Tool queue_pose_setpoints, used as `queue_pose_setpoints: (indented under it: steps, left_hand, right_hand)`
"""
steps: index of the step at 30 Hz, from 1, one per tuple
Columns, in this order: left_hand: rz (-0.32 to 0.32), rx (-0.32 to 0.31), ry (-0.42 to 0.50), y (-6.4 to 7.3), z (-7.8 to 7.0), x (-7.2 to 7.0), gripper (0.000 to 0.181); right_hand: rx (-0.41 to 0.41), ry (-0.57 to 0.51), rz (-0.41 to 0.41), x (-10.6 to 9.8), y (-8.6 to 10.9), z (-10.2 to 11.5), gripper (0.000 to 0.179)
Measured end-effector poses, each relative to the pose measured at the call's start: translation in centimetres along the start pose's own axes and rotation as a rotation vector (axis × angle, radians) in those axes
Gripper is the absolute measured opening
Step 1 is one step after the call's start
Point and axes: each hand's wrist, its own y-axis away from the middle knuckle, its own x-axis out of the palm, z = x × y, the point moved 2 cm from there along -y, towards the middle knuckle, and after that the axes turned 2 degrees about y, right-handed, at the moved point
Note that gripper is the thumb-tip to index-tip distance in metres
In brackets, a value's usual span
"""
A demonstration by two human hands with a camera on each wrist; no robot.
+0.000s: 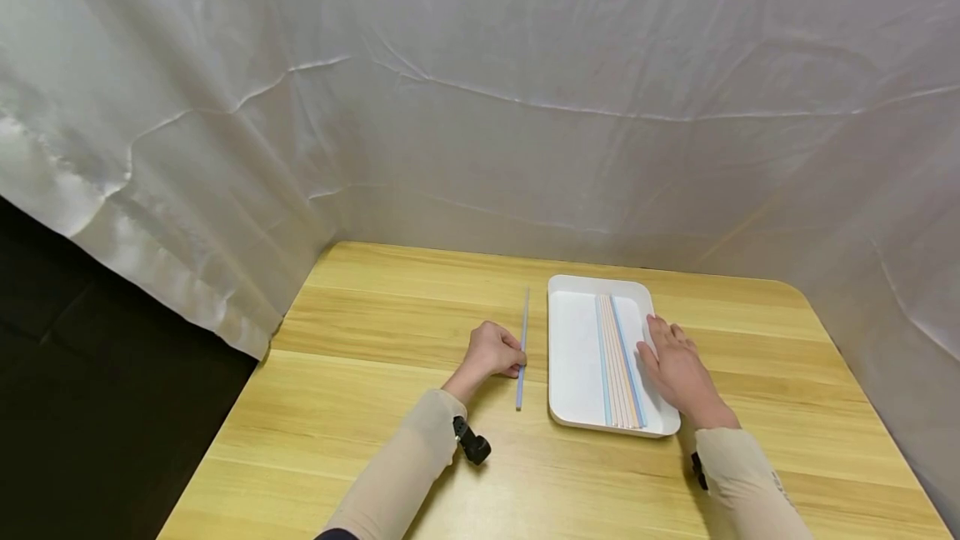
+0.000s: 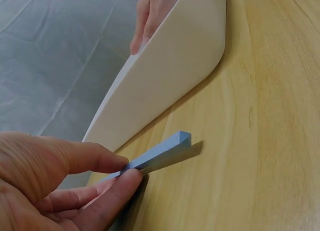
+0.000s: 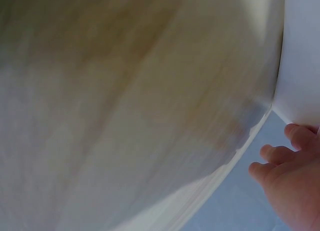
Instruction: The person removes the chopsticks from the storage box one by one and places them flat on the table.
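Left hand (image 1: 497,350), centre of frame: thumb and fingers pinch a blue stick (image 1: 520,394), positioned just left of a white tray (image 1: 573,357). Right hand (image 1: 681,373), right of centre: fingers extended, thumb spread apart, at the tray's right rim. Tray sits on the wooden worktop (image 1: 300,440) and contains a row of pastel sticks (image 1: 618,365), right of its middle.

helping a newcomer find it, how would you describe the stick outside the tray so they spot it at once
On the wooden table, look for the white tray. Just left of it in the head view, the left hand pinches a slim bluish stick. Unlike the sticks grouped inside the tray, this one is alone outside it.
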Motion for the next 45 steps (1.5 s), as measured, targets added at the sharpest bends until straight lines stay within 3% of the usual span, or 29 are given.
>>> queue_pose_setpoints:
  steps: [13,23,28,34,45]
  left_hand:
    - [-0.007,0.012,-0.008,-0.1,-0.1,0.0,0.006]
    - [0.025,0.122,0.143,-0.3,-2.2,0.8,0.017]
    - [0.059,0.118,0.211,0.1,-3.6,1.7,0.024]
    - [0.119,0.109,0.213,0.1,-4.8,3.3,0.028]
    - [0.169,0.076,0.219,-0.3,-5.3,5.9,0.03]
  right_hand:
    - [0.009,-0.001,0.011,0.1,0.0,0.0,0.067]
    - [0.014,-0.004,0.017,0.2,0.0,-0.1,0.067]
    - [0.017,-0.004,0.02,0.1,0.1,0.0,0.067]
    - [0.019,0.0,0.016,-0.1,0.2,0.1,0.066]
    - [0.004,-0.008,0.023,0.3,-0.1,0.6,0.066]
